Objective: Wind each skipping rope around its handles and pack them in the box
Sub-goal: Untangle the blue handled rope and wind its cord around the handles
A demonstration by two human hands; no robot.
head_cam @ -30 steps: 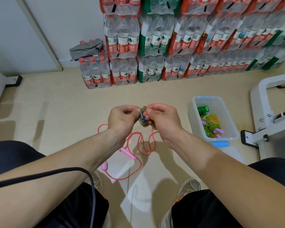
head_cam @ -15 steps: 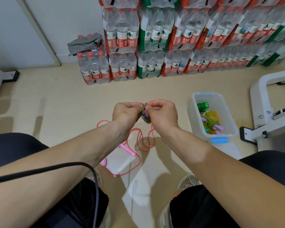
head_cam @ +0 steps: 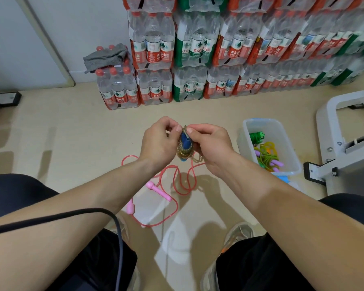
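Observation:
A skipping rope with blue handles [head_cam: 185, 146] and a yellowish cord wound round them is held upright between both hands. My left hand [head_cam: 159, 141] grips the bundle from the left, and my right hand [head_cam: 210, 147] pinches the cord at its top with a loop trailing under the palm. On the floor below lies a pink skipping rope [head_cam: 156, 190], unwound, its pink handles near my left forearm. To the right stands a clear plastic box [head_cam: 290, 156] holding a green rope, a yellow-orange rope and purple handles.
Stacked packs of water bottles [head_cam: 198, 55] line the far wall, with a grey cloth [head_cam: 105, 57] on one pack. A white metal frame [head_cam: 345, 148] stands at the right beside the box. A black cable [head_cam: 76, 215] crosses my left forearm. My knees and shoes are at the bottom.
The two hands have stayed together on the blue-handled bundle, with the fingers shifting slightly on the cord at its top. The camera has tilted a little.

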